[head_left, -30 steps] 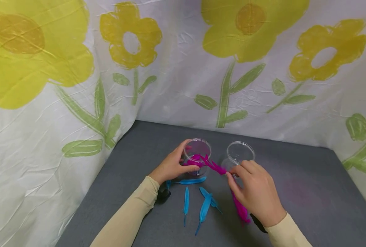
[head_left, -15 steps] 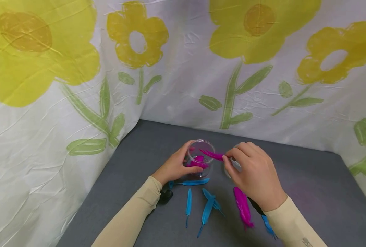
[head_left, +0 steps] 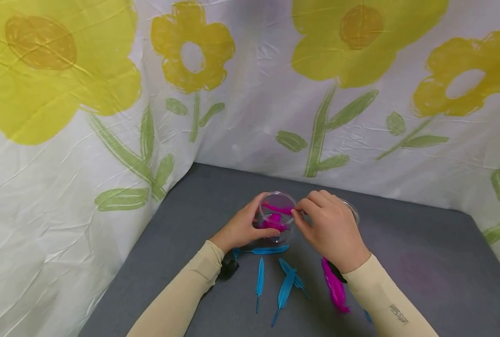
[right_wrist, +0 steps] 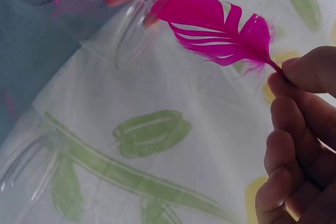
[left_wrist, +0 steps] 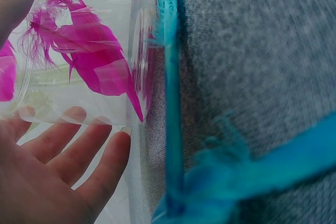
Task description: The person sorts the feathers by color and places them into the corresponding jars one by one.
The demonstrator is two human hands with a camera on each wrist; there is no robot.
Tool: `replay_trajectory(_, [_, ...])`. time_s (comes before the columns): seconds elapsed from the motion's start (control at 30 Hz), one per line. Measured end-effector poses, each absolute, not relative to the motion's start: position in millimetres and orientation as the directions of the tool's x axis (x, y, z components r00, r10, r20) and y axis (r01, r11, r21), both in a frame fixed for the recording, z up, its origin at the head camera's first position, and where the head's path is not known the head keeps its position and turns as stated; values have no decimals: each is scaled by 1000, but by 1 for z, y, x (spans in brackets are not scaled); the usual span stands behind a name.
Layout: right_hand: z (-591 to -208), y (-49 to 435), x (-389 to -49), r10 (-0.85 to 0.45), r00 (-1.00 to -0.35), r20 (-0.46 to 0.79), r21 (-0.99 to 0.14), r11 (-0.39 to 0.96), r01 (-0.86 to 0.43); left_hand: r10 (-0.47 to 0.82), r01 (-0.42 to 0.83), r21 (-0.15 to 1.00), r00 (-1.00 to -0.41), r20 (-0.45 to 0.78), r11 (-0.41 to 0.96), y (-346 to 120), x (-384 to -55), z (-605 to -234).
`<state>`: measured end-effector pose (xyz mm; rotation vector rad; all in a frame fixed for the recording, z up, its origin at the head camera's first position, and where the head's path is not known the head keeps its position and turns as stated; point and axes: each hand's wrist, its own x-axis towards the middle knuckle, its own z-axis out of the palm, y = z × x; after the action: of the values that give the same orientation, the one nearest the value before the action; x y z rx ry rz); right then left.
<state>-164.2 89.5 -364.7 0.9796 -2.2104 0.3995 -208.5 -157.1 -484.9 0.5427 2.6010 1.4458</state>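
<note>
My left hand grips a clear plastic cup, thumb on the near side and fingers round the far wall. Inside the cup lies a magenta feather, its tip near the base. Between thumb and forefinger, my right hand pinches another magenta feather by its quill. That feather points left, its vane overlapping the cup's mouth in the head view and its tip at the rim in the right wrist view. A second clear cup stands mostly hidden behind my right hand.
On the grey tabletop, several blue feathers lie in front of the gripped cup. A magenta feather rests by my right wrist; a blue feather shows partly beside the sleeve. A flower-printed cloth hangs behind.
My right hand has moved up and left, carrying the pinched magenta feather over the cup's mouth. My left hand keeps its hold on the cup. The view has shifted slightly.
</note>
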Motion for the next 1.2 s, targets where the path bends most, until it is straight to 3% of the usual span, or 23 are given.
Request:
replay_trajectory(0.47, [-387,73,-185,-580,-491,650,56,681,-730,377,249,846,-924,62,472,-157,-207,-485])
replay_trajectory(0.67, [-396,67,-189,-593,-524,611,68,699,-711,372,244,842,-926,55,482,-159,-208,-485])
replay_trajectory(1.2, [-412,103,-153,-514,-578,634,-26,733,-680,365,256,830,-928,69,496,-158,-213,-491])
